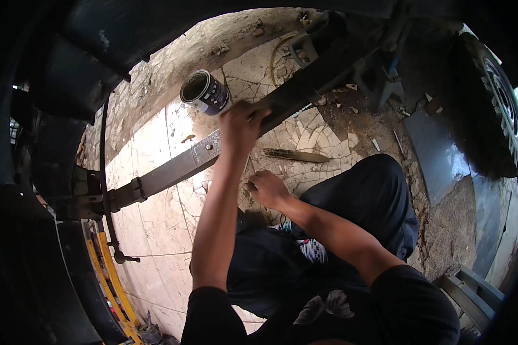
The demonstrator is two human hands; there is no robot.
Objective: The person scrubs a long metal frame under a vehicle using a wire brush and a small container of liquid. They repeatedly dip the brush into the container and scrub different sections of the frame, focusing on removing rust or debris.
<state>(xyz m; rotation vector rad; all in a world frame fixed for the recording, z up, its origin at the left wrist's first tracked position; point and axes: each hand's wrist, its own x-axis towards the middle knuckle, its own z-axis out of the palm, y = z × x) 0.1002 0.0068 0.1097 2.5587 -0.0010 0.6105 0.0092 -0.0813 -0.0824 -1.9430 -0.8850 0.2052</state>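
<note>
Head view, looking down past my own forearms at cracked, pale floor tiles (155, 218) beneath a vehicle. A long leaf spring (172, 172) crosses the picture on a diagonal, from a dark bracket at the left edge up toward the upper right, where it runs into shadow. A bolt head shows on its upper face near the middle.

My left hand (239, 123) reaches up and rests on the leaf spring, fingers curled over its top edge in a close wrap around the steel; whether anything small sits under the fingers I cannot tell. My right hand (266, 188) hangs lower, just below the spring and apart from it, loosely fisted with the fingers drawn in; I cannot tell whether it holds anything.

An open tin can (204, 92), dark-labelled with a pale band, lies tilted on the tiles just above the left hand, its mouth turned toward the upper left. A flat, tapered strip (296, 155) of metal or wood lies on the floor to the right of the hands, well clear of the spring.

A tyre (498, 109) with a pale rim stands at the right edge. A yellow bar (112, 282) runs along the lower left. My dark-trousered knee (380, 195) fills the lower right, bent toward the spring.
</note>
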